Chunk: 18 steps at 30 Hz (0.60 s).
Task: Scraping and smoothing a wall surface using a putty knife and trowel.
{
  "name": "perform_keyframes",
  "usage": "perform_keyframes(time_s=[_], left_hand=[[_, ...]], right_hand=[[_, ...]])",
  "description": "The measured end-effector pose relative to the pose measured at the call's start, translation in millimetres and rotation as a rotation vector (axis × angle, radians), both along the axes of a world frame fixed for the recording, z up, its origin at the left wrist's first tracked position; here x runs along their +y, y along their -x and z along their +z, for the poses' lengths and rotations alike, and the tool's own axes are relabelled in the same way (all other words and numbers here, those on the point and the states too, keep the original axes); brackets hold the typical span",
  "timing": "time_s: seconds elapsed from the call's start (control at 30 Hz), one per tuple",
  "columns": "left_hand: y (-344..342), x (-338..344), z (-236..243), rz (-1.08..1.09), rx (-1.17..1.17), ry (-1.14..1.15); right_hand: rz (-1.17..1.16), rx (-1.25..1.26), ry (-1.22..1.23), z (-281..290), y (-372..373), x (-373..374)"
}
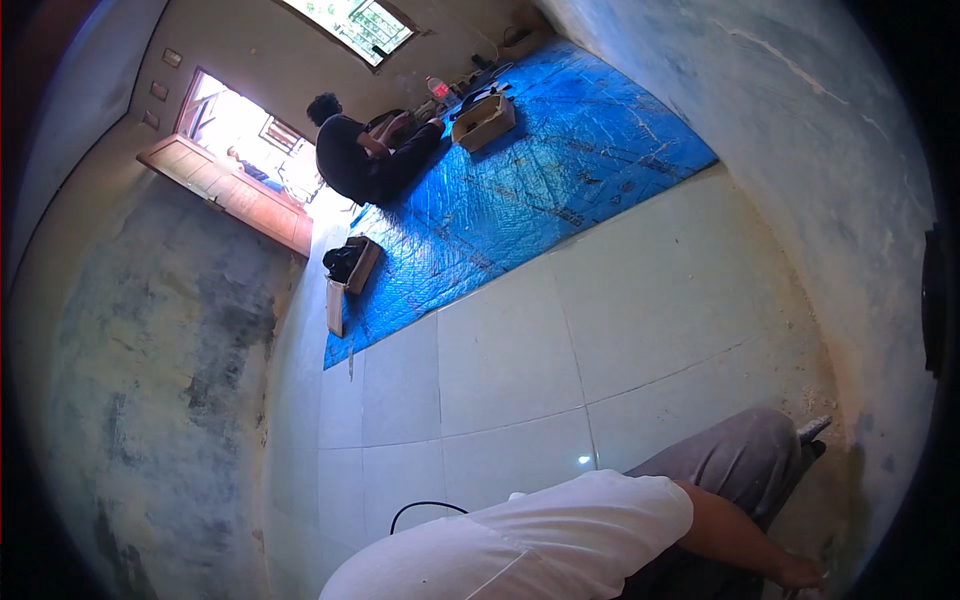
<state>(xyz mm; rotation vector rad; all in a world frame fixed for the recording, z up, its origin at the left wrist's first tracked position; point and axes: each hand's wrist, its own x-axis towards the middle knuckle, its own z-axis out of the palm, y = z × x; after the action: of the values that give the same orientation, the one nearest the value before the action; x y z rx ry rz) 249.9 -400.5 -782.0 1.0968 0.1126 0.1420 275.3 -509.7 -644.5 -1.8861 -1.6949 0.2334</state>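
My left hand [798,573] is low at the right, at the end of my bare forearm, near the foot of the wall [850,130]. Its fingers are bent together, and a tiny pale spot shows at their tips; what they hold is too small to make out. Below my white sleeve [600,510], the arm passes in front of my bent leg in grey trousers [740,450]. A narrow grey and dark thing [815,430] sticks out beyond the knee, close to the wall. My right hand is out of view.
Pale floor tiles [500,370] lead to a crinkled blue sheet [590,150]. On it a person in dark clothes [345,160] sits near an open-topped cardboard box [483,124] and a bottle [438,90]. Another box [364,266] with black stuff lies near the wooden door [230,190].
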Motion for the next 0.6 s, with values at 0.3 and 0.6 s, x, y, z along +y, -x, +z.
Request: perform_keyframes(time_s=[0.3, 0.6], left_hand=[[55, 37, -50, 0.191, -0.516, -0.250], [87, 58, 76, -0.240, 0.314, 0.118]], right_hand=[[0.136, -0.095, -0.214, -59, 22, 41], [-0.130, 0.365, -0.195, -3, 33, 36]])
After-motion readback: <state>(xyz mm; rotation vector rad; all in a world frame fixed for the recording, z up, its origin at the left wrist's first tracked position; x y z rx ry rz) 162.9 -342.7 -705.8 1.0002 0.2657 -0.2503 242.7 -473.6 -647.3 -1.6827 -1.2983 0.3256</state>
